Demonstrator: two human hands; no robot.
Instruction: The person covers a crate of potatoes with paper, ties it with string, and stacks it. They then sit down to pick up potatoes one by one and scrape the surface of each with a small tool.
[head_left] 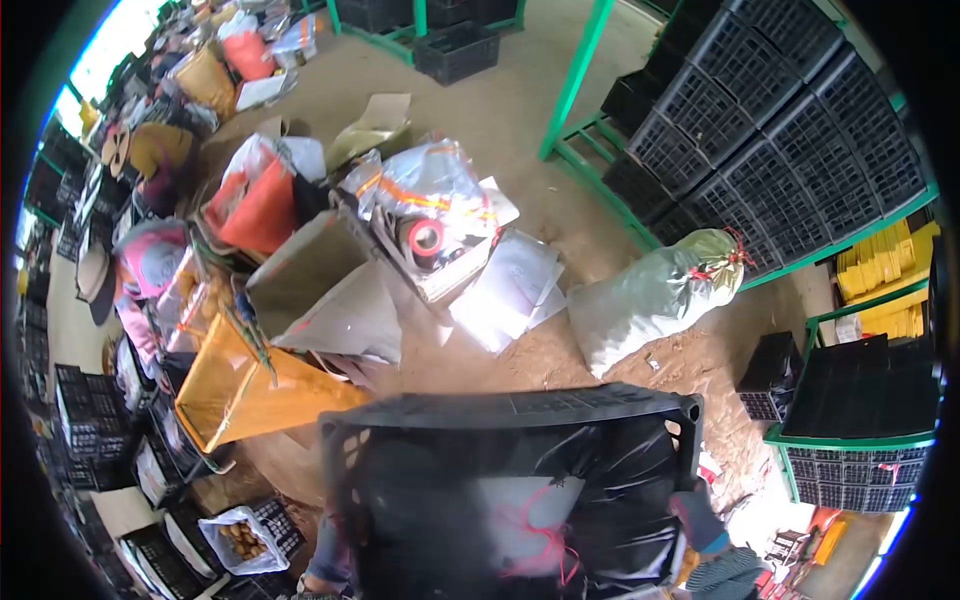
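Observation:
Close in front of me is a black plastic crate (510, 402), lined or covered with dark plastic film. A pale patch and a tangle of pink string (545, 535) show in its middle. My right hand (698, 515), in a dark glove, grips the crate's right side; a blue cuff and striped sleeve follow below it. On the opposite side, my left hand (330, 555) is at the crate's left wall, mostly hidden by shadow and the frame's lower edge, with its fingers folded around the wall.
Ahead lie a stuffed pale sack (650, 300), papers (505, 290) and a box with a red tape roll (426, 237). An orange-yellow bin (255, 390) stands left, near a seated person (150, 265). Stacked black crates (770, 130) fill a green rack at right.

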